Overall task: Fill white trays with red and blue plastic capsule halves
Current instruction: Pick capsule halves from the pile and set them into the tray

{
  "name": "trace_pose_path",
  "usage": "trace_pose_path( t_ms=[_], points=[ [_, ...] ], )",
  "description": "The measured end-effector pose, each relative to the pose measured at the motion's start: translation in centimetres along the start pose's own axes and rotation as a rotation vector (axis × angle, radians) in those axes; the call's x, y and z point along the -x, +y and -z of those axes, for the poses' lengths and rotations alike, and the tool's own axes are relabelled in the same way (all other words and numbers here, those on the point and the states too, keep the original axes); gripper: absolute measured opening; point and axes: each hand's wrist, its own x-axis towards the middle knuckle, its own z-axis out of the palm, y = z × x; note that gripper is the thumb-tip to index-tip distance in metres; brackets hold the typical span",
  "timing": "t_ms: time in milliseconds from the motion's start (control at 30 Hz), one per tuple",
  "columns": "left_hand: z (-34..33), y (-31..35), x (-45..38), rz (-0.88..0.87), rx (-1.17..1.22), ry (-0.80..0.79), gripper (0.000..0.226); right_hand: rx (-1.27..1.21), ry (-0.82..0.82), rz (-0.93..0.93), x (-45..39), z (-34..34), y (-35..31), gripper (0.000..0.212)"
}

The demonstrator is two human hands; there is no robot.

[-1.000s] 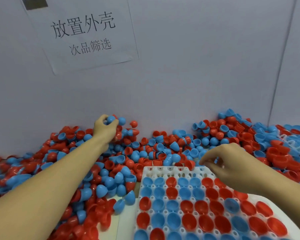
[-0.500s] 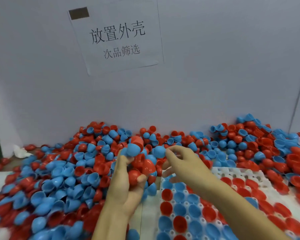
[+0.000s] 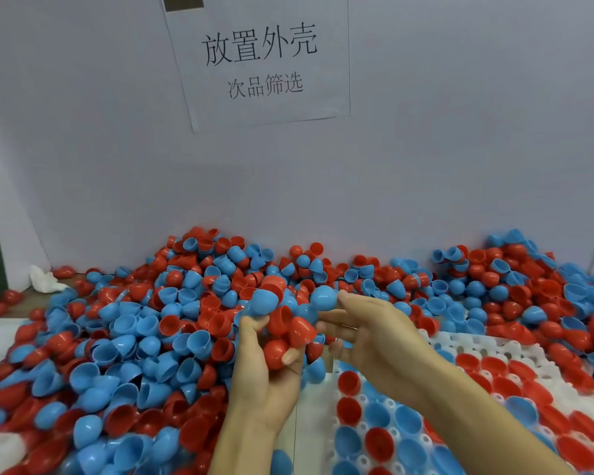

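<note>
Left hand (image 3: 268, 378) cupping red and blue capsule halves (image 3: 282, 330); right hand (image 3: 374, 337) pinching blue half (image 3: 324, 297), beside white tray (image 3: 436, 344).

Red and blue halves (image 3: 158, 337) lie mixed in a heap. The tray (image 3: 460, 344) is white, its cups filled red and blue. The sign (image 3: 264, 60) is white with black characters; the cloth (image 3: 45, 279) is white.

Loose capsule halves (image 3: 144, 341) heap against the wall (image 3: 426, 166), crowding the tray (image 3: 460, 351) on its far and left sides.
</note>
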Motion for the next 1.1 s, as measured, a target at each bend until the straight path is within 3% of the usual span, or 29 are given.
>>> trace_pose_path(
  t_ms=[67, 200, 400, 533, 600, 633, 700, 800, 933, 1100],
  points=[
    [0.4, 0.0, -0.2, 0.016, -0.015, -0.033, 0.021, -0.09, -0.067, -0.083, 0.0, 0.2, -0.4, 0.021],
    [0.4, -0.2, -0.1, 0.051, 0.006, -0.027, 0.02, -0.105, -0.117, -0.145, -0.4, 0.3, -0.9, 0.033],
    [-0.5, -0.7, -0.3, 0.079, 0.059, -0.001, 0.035, -0.085, 0.0, 0.018, -1.2, 0.8, -2.2, 0.036],
    [-0.4, -0.8, -0.5, 0.096, 0.104, 0.028, 0.016, -0.086, -0.057, 0.002, -1.5, 1.6, -3.2, 0.025],
    [0.1, -0.6, -1.0, 0.076, 0.148, 0.067, 0.016, -0.031, 0.046, 0.061, -2.3, 2.4, -3.8, 0.025],
    [0.3, -0.4, -1.2, 0.065, 0.175, 0.079, 0.019, 0.149, 0.139, 0.119, -2.9, 2.8, -3.9, 0.024],
    [0.5, -0.1, -1.3, 0.047, 0.207, 0.075, 0.02, 0.789, 0.3, 0.252, -4.0, 3.9, -3.6, 0.024],
    [0.3, -0.2, -0.9, 0.044, 0.19, 0.043, 0.014, 1.434, 0.207, 0.306, -5.9, 4.6, -2.2, 0.03],
    [0.3, -0.2, -0.9, 0.058, 0.17, 0.048, 0.014, 1.807, 0.122, 0.266, -7.9, 4.8, 0.0, 0.041],
    [0.5, -0.3, -1.0, 0.059, 0.176, 0.007, 0.01, 1.912, 0.006, 0.246, -9.3, 5.0, -0.1, 0.026]
  ],
)
